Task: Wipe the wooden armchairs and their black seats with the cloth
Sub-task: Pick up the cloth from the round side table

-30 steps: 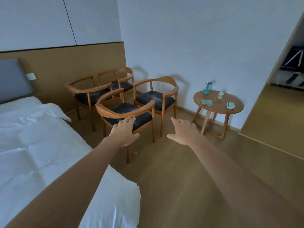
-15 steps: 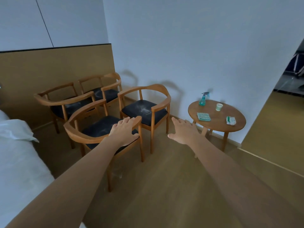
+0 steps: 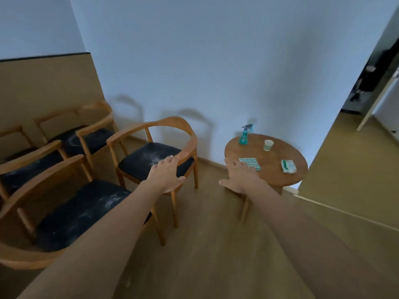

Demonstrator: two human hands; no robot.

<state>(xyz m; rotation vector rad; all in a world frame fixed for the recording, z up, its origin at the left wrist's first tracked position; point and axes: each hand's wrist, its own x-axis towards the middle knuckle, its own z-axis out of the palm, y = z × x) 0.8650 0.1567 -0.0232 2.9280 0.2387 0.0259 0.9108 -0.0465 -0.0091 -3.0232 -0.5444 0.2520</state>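
- A round wooden table (image 3: 272,180) is seen against the white wall, to the right of the chairs. A teal spray bottle (image 3: 244,137), a pale cup (image 3: 268,145) and a white-and-green packet (image 3: 288,166) are set on it, each apart from the others.
- Four wooden armchairs with black seats are grouped at the left, and pale smears are seen on the seats.
- The nearest armchair (image 3: 82,212) is partly covered by the left forearm. The armchair beside the table (image 3: 149,160) stands between it and the wall.
- The cloth (image 3: 251,164), striped green and white, is laid flat on the table's near left part, in front of the spray bottle.
- The right hand (image 3: 239,178) is held out flat with fingers (image 3: 234,167) straight and thumb spread, and nothing is held. Its fingertips overlap the cloth's left edge in the view; contact cannot be told.
- The left hand (image 3: 166,175) is stretched out with straight, close fingers (image 3: 167,162) and nothing is gripped. It is seen over the right armrest of the armchair beside the table; contact cannot be told.
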